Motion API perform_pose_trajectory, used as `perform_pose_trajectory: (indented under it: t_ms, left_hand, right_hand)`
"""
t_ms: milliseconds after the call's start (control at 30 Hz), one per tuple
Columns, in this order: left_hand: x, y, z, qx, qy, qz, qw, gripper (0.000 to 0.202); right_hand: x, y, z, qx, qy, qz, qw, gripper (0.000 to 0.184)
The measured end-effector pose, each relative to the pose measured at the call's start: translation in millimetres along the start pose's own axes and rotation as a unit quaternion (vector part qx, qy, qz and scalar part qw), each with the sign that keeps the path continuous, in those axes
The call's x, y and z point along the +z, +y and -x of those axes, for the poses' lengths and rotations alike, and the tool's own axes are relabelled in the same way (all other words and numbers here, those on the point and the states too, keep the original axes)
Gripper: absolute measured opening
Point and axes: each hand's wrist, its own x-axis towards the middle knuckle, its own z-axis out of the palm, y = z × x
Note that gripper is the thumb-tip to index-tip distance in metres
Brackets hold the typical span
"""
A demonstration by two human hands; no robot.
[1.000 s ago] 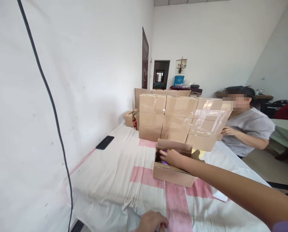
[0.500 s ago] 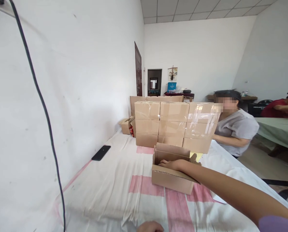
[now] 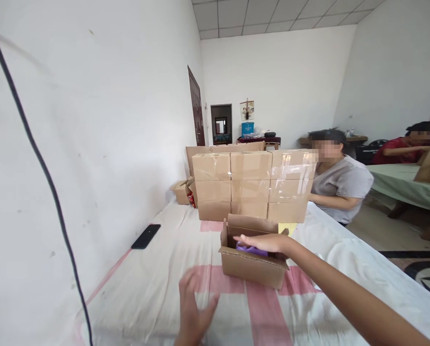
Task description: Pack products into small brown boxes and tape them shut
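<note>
An open cardboard box stands on the cloth-covered table with its flaps raised. Inside it lies a purple thing, mostly hidden, its kind unclear. My right hand is stretched out flat over the box opening, just above or touching the purple thing; I cannot tell which. Nothing shows in its grasp. Nearer to me, left of the box, my left hand is raised above the cloth, slightly blurred, thumb apart from the fingers and holding nothing.
Behind the box rises a wall of taped cartons. A black phone lies near the left wall. Small open cartons sit at the back left. A person in a grey shirt sits at the right; another in red is farther off.
My right hand has risen from inside the box and flattened, and the purple thing now shows beneath it. My left hand has come up from the bottom edge with its fingers spread.
</note>
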Motion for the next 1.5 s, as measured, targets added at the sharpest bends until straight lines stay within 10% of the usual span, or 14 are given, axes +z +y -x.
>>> perform_pose_trajectory:
  t_ms: [100,200,233,433,767,1067,1233,1400,1500]
  left_hand:
    - [16.6,-36,-56,-0.055,-0.148,0.074,0.985,0.083]
    - [48.3,-60,-84,-0.091,-0.273,0.134,0.948,0.11]
    - [60.2,-63,-86,-0.084,-0.301,0.153,0.938,0.115]
    - [105.7,-47,-61,-0.017,-0.295,0.262,0.919,0.076]
    - [91.4,-7,-55,-0.187,-0.091,0.259,0.943,0.025]
    - [87.5,-2,-80,-0.448,-0.103,0.495,0.737,0.096]
    - [96.5,-19,-73,-0.372,-0.1,0.446,0.808,0.067]
    - [76.4,-28,-87,-0.219,-0.231,0.238,0.918,0.044]
    - [61.8,-11,-104,-0.128,-0.344,0.065,0.928,0.039]
  right_hand:
    - [9,15,52,-0.038,0.145,-0.133,0.98,0.053]
    - [45,55,102,-0.062,0.531,-0.227,0.814,0.06]
    - [61,70,112,-0.046,0.568,-0.26,0.779,0.06]
    - [104,105,92,-0.013,0.401,-0.306,0.863,0.063]
    - [93,83,67,0.063,0.376,-0.205,0.901,0.051]
    - [65,99,41,0.098,0.269,-0.272,0.919,0.085]
    - [72,118,25,0.001,0.358,-0.3,0.884,0.058]
    - [76,109,40,0.012,0.354,-0.277,0.893,0.038]
    - [59,109,67,0.02,0.404,-0.223,0.887,0.035]
